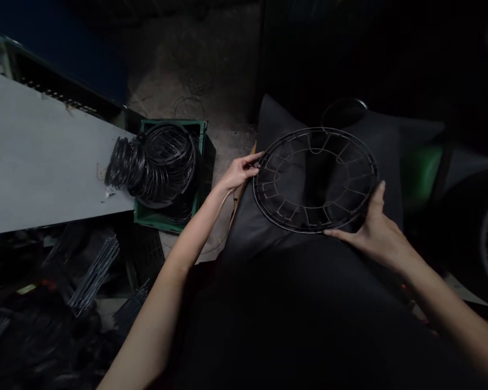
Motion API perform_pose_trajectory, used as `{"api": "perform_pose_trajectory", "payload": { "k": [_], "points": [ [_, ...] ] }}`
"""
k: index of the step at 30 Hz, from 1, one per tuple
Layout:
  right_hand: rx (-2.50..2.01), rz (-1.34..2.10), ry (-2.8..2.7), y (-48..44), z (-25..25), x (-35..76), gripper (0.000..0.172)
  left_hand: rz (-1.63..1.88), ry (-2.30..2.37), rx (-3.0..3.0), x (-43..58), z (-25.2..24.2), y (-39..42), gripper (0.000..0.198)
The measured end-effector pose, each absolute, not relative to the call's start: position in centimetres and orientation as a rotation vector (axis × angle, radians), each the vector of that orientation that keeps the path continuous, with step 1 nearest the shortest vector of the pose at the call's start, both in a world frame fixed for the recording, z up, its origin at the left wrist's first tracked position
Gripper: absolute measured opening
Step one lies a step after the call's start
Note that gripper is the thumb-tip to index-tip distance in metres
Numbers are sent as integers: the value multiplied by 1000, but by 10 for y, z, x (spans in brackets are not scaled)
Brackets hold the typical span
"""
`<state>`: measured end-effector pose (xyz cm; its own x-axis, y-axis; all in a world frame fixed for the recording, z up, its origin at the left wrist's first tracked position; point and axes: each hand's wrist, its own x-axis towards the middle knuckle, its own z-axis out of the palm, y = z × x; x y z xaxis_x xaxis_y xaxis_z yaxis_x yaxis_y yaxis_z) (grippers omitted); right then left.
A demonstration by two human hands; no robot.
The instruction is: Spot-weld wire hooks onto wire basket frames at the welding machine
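Note:
A round wire frame (314, 231), with a double outer ring and looped wires inside, is held above a dark cloth or apron (268, 281) over my lap. My left hand (241, 172) pinches the frame's left rim between thumb and fingers. At its lower right, my right hand (376, 233) grips the rim with the thumb below and the fingers along the side. Past the frame's far edge, a smaller thin metal ring (345, 99) shows against the dark cloth.
A green crate (203, 141) stands to the left, with stacked black wire rings (162, 162) spilling toward a pale tabletop (44, 151). Below lies a bundle of metal rods (93, 276). Loose wire rings (189, 107) lie on the floor. Much of the right side is dark.

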<state>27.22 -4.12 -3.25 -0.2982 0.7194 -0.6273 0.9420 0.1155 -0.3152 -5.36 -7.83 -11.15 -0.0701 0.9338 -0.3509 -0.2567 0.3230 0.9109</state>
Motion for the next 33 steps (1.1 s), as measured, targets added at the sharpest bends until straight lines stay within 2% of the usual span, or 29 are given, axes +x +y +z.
{"api": "perform_pose_trajectory", "payload": {
  "k": [6,10,15,17,18,20,21,26,30,33],
  "points": [
    [1688,-965,2126,-51,-29,268,132,1173,1230,762,-54,-101,-78,60],
    [1836,-971,2195,-61,-27,266,133,1176,1214,845,-58,-79,-69,58],
    [2053,-706,2429,-89,-32,263,117,1041,1228,827,-66,-80,-51,55],
    [2103,-511,2676,-108,-31,261,98,1009,1222,782,-67,-89,-47,55],
    [2017,-491,2830,-118,-29,258,81,1002,1225,762,-66,-93,-46,55],
    [1687,-613,3058,-134,-26,253,49,1005,1233,738,-64,-99,-45,56],
    [1496,-705,3099,-139,-24,251,44,1012,1236,734,-62,-100,-46,56],
    [1049,-755,3094,-139,-24,248,49,1019,1251,751,-58,-97,-51,56],
    [992,-732,3099,-137,-28,252,53,1022,1297,834,-57,-97,-52,55],
    [1085,-670,3122,-138,-29,256,47,1025,1336,909,-58,-96,-53,55]
  ]
}}
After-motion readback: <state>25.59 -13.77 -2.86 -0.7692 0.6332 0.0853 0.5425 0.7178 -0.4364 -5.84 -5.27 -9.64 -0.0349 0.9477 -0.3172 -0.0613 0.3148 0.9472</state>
